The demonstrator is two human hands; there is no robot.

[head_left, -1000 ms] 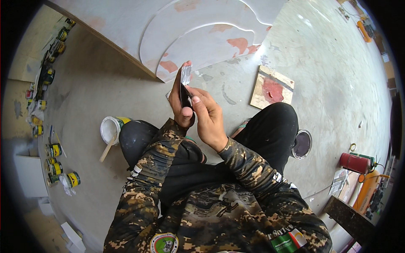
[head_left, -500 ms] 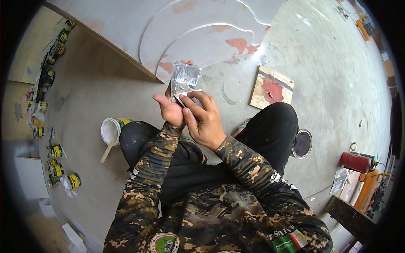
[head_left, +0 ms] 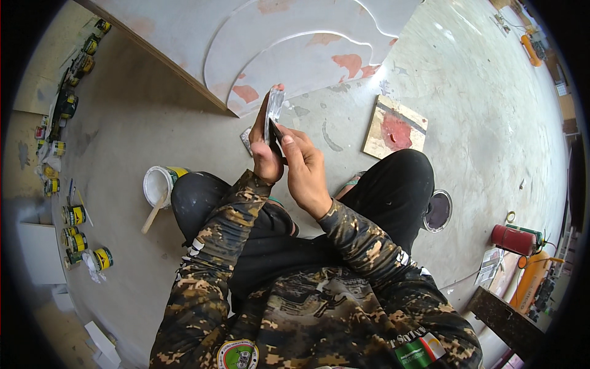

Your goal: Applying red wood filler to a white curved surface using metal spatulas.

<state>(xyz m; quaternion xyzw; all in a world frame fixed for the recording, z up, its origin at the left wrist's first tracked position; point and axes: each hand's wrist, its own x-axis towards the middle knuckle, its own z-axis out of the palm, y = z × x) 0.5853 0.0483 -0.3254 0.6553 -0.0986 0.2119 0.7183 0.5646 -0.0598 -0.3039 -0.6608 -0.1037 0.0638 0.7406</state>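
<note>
My left hand (head_left: 266, 163) is closed around a thin silvery metal plate (head_left: 275, 106), which is turned nearly edge-on. Pressed against the plate's lower part is a dark, thin-bladed scraper (head_left: 276, 132), pinched in the fingers of my right hand (head_left: 306, 177). A small speckled grey piece (head_left: 246, 140) shows just left of my left hand; I cannot tell whether it is held or lies lower down. Beyond both hands stands a pale grey panel (head_left: 295, 61) with curved raised lines and reddish filler patches.
An open white-filled can (head_left: 157, 184) with a wooden stick (head_left: 153, 212) is by my left knee. Near my right knee are a dark-filled can (head_left: 439, 211) and a red-smeared board (head_left: 381, 138). Several cans line the far left; a red cylinder (head_left: 513, 240) lies right.
The metal plate has turned from face-up to nearly edge-on. My right hand has shifted slightly, its scraper now against the plate's side. The speckled grey piece has come into view.
</note>
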